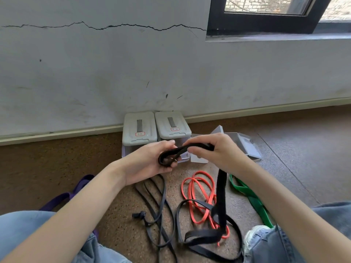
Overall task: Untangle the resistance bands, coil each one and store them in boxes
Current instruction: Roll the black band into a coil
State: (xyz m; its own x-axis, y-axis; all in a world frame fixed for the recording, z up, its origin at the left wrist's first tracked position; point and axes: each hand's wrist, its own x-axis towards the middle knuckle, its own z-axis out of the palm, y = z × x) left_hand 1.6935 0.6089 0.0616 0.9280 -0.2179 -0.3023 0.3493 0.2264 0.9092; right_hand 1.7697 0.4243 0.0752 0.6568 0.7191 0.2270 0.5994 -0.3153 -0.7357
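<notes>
Above floor, hands [150,160] gripping black band [221,188]

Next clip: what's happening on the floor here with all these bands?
A person sits on the floor, both hands holding a wide black resistance band. The left hand grips a started loop while the right hand pinches the strap beside it. Orange, green and purple bands lie loose, along with thinner dark ones. Two grey lidded boxes stand at the wall.

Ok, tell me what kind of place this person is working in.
Probably a plain indoor room, perhaps a home or gym corner. The person sits on a brown speckled floor against a cracked white wall, below a dark-framed window. Two lidded storage boxes stand by the baseboard.
</notes>
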